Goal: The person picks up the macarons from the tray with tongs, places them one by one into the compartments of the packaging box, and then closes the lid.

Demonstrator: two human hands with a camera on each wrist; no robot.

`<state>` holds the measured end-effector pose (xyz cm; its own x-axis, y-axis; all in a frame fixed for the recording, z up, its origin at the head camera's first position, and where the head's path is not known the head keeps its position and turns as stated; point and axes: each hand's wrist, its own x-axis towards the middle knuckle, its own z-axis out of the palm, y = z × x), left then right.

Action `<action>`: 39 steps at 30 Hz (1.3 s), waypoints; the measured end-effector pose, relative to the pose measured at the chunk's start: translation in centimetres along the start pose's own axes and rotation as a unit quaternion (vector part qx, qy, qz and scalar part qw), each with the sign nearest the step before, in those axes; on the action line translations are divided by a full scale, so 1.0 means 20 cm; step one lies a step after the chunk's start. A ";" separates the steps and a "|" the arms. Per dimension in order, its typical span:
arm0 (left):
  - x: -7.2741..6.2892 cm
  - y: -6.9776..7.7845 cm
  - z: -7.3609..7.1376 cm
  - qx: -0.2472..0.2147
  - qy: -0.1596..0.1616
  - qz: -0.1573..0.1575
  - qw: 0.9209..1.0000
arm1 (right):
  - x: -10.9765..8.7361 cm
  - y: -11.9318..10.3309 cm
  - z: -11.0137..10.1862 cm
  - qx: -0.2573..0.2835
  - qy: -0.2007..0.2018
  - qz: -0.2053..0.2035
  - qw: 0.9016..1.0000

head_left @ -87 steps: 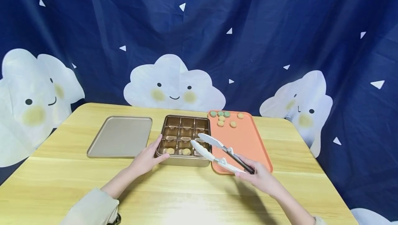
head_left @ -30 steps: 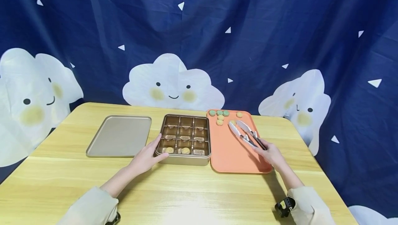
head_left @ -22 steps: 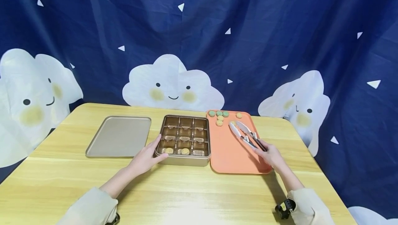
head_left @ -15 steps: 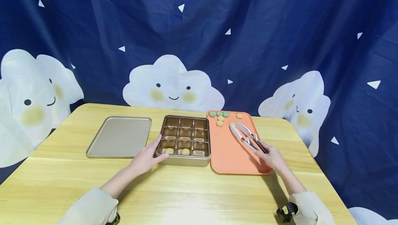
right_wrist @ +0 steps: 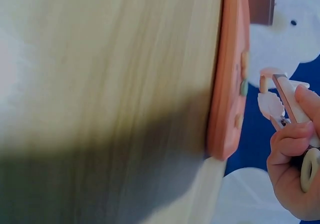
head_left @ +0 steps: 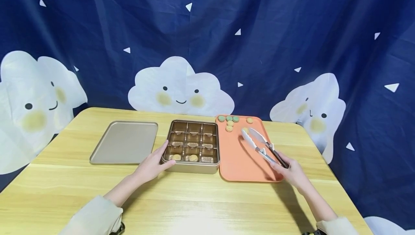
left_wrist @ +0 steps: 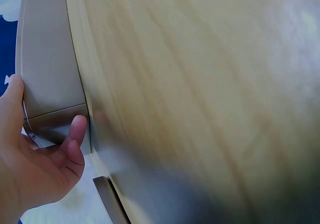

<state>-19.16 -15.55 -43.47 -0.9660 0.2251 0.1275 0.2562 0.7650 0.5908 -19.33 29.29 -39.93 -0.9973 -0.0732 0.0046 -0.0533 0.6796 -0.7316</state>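
Note:
My right hand (head_left: 293, 173) grips the tongs (head_left: 249, 140) by their handles. A yellow macaron (head_left: 245, 130) sits between the tong tips, held above the orange tray (head_left: 240, 163); the right wrist view shows this macaron (right_wrist: 263, 84) raised off the tray. My left hand (head_left: 152, 166) rests against the front left corner of a brown metal tin (head_left: 194, 168), fingers along its left side and thumb at the front rim. Inside, a clear divided insert has yellow macarons in the front left (head_left: 176, 157) and front middle (head_left: 193, 158) compartments.
Several green macarons (head_left: 229, 118) and yellow macarons (head_left: 229, 128) lie toward the back of the tray, which stands right beside the tin. A flat brown lid (head_left: 126, 143) lies on the wooden table (head_left: 181, 202) to the left. Behind hangs a blue cloud-print curtain (head_left: 207, 40).
The tongs went from over the tin to a macaron on the tray. Now they have risen with it, and my right hand has shifted slightly right and nearer. The left hand stays put.

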 end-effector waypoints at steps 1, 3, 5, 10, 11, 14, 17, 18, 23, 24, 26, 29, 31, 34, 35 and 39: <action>0.00 0.00 0.00 0.000 0.000 0.000 1.000 | -0.02 -0.01 0.00 0.001 0.001 -0.006 1.000; 0.00 0.00 0.00 0.002 0.000 0.001 1.000 | -0.05 -0.05 0.00 0.001 0.003 -0.020 1.000; 0.00 0.00 0.00 0.002 0.001 0.001 1.000 | -0.09 -0.09 0.00 -0.001 0.002 -0.028 1.000; 0.00 -0.01 0.00 0.004 0.001 0.004 1.000 | -0.16 -0.17 0.02 0.014 -0.022 -0.038 0.999; 0.00 -0.01 0.00 0.004 0.001 0.005 1.000 | -0.18 -0.19 0.03 0.020 -0.031 -0.041 0.998; 0.00 -0.01 0.00 0.005 0.002 0.004 1.000 | -0.21 -0.22 0.05 0.038 -0.055 -0.058 0.996; 0.00 0.00 0.00 0.004 0.002 0.004 1.000 | -0.24 -0.24 0.07 0.048 -0.077 -0.079 0.993; 0.00 0.00 0.00 0.003 0.001 0.004 1.000 | -0.25 -0.25 0.07 0.047 -0.080 -0.088 0.992; 0.00 0.00 0.00 -0.002 0.000 0.005 1.000 | -0.28 -0.26 0.09 0.029 -0.098 -0.123 0.987; 0.00 0.00 0.00 -0.002 -0.001 0.004 1.000 | -0.28 -0.26 0.09 0.030 -0.102 -0.128 0.986; 0.00 0.00 0.00 0.000 -0.001 0.003 1.000 | -0.27 -0.26 0.09 0.041 -0.117 -0.126 0.984; 0.00 -0.01 0.00 0.002 -0.002 0.002 1.000 | -0.27 -0.25 0.08 0.060 -0.137 -0.120 0.982; 0.00 -0.01 0.00 0.000 -0.003 0.002 1.000 | -0.26 -0.24 0.08 0.061 -0.139 -0.113 0.982; 0.01 -0.02 0.00 -0.001 -0.005 0.001 1.000 | -0.25 -0.24 0.08 0.058 -0.131 -0.101 0.985; 0.01 -0.02 0.00 0.000 -0.005 0.001 1.000 | -0.24 -0.24 0.07 0.058 -0.126 -0.096 0.986; 0.01 -0.02 0.00 0.005 -0.004 0.004 1.000 | -0.20 -0.22 0.07 0.059 -0.101 -0.070 0.991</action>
<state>-19.39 -15.75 -43.63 -0.9634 0.2363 0.1263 0.2648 0.7686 0.5824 -15.10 25.59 -37.58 -0.9495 -0.3134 -0.0157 -0.1723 0.5625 -0.8086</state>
